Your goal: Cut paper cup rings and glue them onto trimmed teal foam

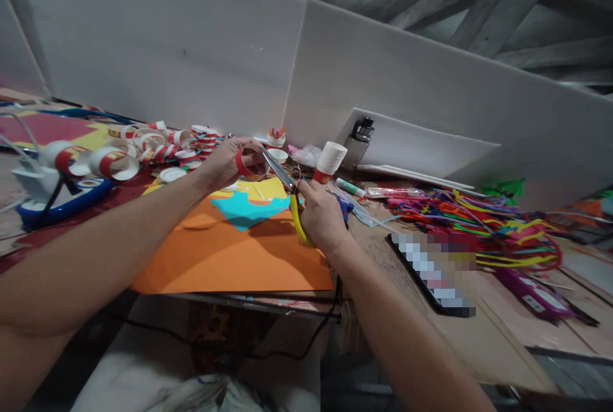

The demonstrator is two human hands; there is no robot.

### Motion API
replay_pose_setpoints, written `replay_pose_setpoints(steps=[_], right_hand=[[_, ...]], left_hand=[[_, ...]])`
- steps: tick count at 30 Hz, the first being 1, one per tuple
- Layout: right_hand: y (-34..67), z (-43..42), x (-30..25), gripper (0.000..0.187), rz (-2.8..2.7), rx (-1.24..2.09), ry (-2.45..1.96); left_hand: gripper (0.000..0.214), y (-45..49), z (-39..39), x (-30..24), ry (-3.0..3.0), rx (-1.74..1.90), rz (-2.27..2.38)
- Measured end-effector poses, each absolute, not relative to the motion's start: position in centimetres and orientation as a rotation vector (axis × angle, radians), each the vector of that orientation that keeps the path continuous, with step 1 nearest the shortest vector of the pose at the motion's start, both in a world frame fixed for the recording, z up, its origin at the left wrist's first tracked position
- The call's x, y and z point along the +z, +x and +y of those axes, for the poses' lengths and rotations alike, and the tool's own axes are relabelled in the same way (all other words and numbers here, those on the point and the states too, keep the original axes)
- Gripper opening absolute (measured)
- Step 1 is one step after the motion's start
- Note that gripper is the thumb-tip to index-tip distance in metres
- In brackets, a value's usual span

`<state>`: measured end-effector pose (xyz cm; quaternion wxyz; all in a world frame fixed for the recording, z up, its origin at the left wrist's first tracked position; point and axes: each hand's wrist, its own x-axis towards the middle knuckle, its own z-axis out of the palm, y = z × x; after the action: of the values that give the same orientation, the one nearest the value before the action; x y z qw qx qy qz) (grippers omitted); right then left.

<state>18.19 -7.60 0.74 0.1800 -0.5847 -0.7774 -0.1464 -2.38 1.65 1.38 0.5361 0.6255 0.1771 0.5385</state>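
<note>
My left hand [228, 161] grips a red ring cut from a paper cup [242, 166], held up above the table. In my right hand [322, 209] is a pair of scissors [297, 219] with yellow handles, its metal blades pointing up and left at the paper ring. Whether the blades touch the ring, I cannot tell. Below both hands lie orange sheets [230, 259], with a cut turquoise piece [244, 213] and a yellow piece [272, 187] on top. Just behind my right hand stands a stack of paper cups [331, 160], red and white.
Several cut paper-cup rings [115, 163] pile up at the left beside a blue power strip [71, 204]. A phone [431, 274] lies at the right, near bundled coloured pipe cleaners [479, 220]. A dark bottle [357, 144] stands before the white panel [421, 92].
</note>
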Motion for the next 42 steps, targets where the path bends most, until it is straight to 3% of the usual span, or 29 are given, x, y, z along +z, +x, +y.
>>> replay_pose_setpoints(steps=[7,14,30,42], right_hand=[[18.4,-7.3,0.6,0.036,-2.174,-0.401,-1.616],[18.4,-7.4,0.6,0.035,-2.150,-0.404,-1.636],[18.3,-7.4,0.6,0.043,-2.172,-0.439,-1.696],[18.4,-7.3,0.5,0.037,-2.168,-0.395,-1.659]], left_hand=[[0.022,-2.7,2.0,1.6,1.547,1.230,0.429],[0.025,-2.4,1.3,2.1,1.412,1.513,0.460],[0.022,-2.7,2.2,1.2,1.439,1.378,0.501],[0.021,-2.6,2.3,1.4,1.473,1.358,0.489]])
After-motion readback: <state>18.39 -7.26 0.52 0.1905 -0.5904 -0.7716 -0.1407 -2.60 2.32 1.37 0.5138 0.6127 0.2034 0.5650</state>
